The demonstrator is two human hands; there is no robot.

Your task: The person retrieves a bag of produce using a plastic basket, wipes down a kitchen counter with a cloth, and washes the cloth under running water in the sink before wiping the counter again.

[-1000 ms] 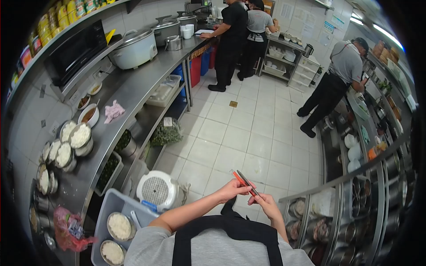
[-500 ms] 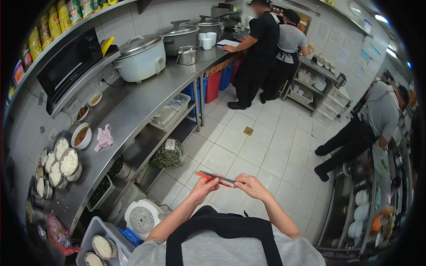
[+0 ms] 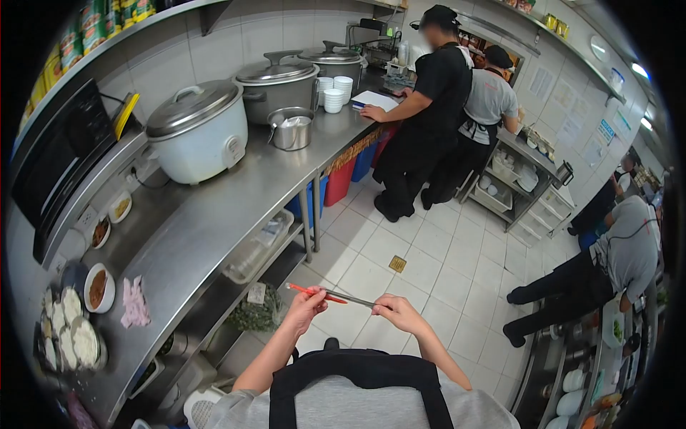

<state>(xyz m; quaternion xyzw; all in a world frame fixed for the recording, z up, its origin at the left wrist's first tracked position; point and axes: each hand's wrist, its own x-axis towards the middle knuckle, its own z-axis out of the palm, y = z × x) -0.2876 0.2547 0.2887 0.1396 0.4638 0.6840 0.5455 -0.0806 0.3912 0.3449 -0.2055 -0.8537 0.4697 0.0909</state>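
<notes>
- Grip of the left hand (image 3: pixel 307 304) is closed on the red pen (image 3: pixel 336 299), at six o'clock
- Dark pen (image 3: pixel 351 298) is pinched at one end by the right hand (image 3: pixel 397 314), at five o'clock, apparently so it can be steadied
- Rice bowls (image 3: pixel 85 344) are clustered at eight o'clock on the worktop (image 3: pixel 193 247)

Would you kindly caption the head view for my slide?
Above tiled floor, left hand holds red stick, right hand dark stick.
</notes>
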